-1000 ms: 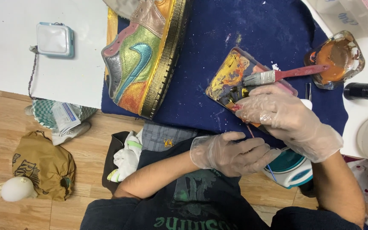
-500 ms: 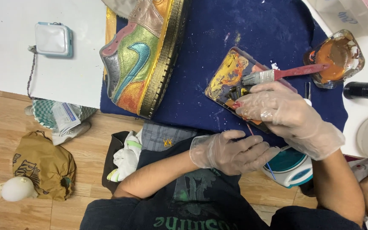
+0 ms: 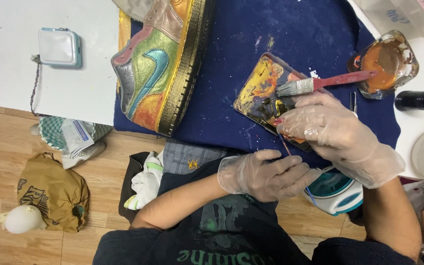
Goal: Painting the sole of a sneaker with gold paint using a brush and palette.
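Blue mat: glass jar holds orange paint; right hand pinches thin brush; left hand loosely curled.

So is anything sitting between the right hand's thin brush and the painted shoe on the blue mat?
Yes. The right hand holds the thin brush over the paint palette, so part of the palette lies toward the painted shoe. Past it, only bare blue mat. The flat brush lies farther back.

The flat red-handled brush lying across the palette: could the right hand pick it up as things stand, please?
Probably yes. The right hand rests on the palette just below the flat brush, with nothing between them. It does seem to hold a thin brush already, so it might have to put that down first.
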